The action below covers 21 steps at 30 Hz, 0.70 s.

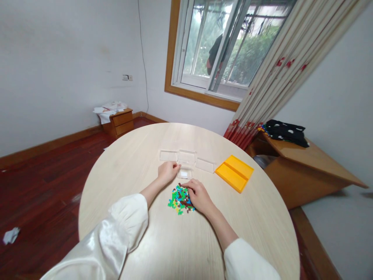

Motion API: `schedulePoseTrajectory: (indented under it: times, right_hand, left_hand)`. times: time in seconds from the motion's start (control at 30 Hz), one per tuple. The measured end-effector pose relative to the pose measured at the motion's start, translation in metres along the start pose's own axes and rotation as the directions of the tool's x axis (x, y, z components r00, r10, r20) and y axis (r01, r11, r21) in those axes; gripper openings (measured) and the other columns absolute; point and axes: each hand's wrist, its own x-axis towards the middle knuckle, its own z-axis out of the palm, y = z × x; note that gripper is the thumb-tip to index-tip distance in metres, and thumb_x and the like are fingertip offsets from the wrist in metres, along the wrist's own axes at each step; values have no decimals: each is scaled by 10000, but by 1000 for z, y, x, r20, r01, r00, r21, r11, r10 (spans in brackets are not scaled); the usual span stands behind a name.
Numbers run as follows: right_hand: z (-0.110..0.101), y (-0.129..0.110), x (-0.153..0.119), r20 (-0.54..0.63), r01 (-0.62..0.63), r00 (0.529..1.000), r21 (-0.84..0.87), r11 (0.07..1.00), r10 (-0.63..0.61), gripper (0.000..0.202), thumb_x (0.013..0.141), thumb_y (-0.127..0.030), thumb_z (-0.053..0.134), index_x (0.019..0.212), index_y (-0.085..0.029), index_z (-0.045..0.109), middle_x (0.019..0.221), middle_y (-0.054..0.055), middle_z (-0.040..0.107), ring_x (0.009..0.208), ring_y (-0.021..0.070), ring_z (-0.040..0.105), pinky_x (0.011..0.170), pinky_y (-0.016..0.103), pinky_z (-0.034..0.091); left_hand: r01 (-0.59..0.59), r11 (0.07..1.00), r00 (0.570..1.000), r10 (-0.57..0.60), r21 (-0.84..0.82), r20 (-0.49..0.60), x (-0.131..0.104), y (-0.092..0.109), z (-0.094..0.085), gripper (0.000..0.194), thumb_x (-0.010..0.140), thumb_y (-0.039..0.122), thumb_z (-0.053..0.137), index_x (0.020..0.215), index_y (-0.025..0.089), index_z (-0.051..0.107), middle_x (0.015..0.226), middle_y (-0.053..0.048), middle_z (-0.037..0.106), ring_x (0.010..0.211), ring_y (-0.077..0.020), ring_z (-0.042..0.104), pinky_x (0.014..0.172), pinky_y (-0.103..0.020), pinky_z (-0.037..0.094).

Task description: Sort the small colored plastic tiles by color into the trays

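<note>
A loose pile of small toy building bricks (pixel 178 200), mostly green, blue and brown with some yellow and white, lies on the round table. My right hand (pixel 199 195) rests over the pile's right side, index finger and thumb curled. At its fingertips is a small brown brick (pixel 180 184). My left hand (pixel 168 172) is closed, thumb and index fingertip together beside the upper left corner of a small clear box (pixel 184 173). Whatever is in that pinch is too small to make out. A whitish patch shows in the clear box.
Behind the hands stand clear trays: left (pixel 168 155), middle (pixel 187 156) and right (pixel 205 165). A yellow two-part tray (pixel 235 171) lies to the right on the pale table (pixel 163 245). Beyond the table are a wooden cabinet (pixel 300 171), a curtain (pixel 271 66) and a small drawer unit (pixel 124 122).
</note>
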Motion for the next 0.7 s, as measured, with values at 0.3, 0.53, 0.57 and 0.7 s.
schedulePoseTrajectory:
  times: [0.3, 0.53, 0.57, 0.7]
  right_hand:
    - [0, -4, -4, -195, 22, 981, 108, 994, -1, 310, 795, -78, 403, 874, -200, 677, 821, 60, 634, 825, 192, 556, 758, 331, 442]
    - [-4, 7, -1, -310, 12, 951, 75, 997, 12, 289, 804, -104, 411, 882, -204, 670, 804, 63, 626, 815, 204, 543, 751, 343, 440]
    - [-4, 6, -1, -297, 21, 955, 73, 997, 2, 283, 800, -100, 416, 871, -203, 670, 802, 63, 626, 814, 204, 544, 750, 342, 440]
    - [-3, 3, -1, -207, 38, 978, 74, 997, -22, 256, 789, -88, 437, 800, -196, 670, 793, 62, 621, 818, 202, 548, 747, 338, 443]
  left_hand:
    - [-45, 990, 999, 48, -136, 23, 3, -11, 3, 313, 799, 450, 532, 693, 186, 664, 649, -31, 640, 637, -180, 570, 551, -256, 306]
    - [-119, 866, 978, 16, -486, -210, -1, -18, 1, 291, 666, 263, 662, 895, 192, 495, 569, 90, 411, 538, -104, 436, 551, -210, 329]
    - [-123, 857, 974, 7, -500, -228, -4, -18, -2, 241, 677, 247, 635, 855, 191, 481, 567, 90, 393, 534, -100, 421, 548, -209, 325]
    - [-145, 859, 983, 71, -491, -167, -27, -23, -21, 53, 709, 221, 528, 708, 180, 495, 536, 65, 401, 523, -103, 403, 532, -218, 314]
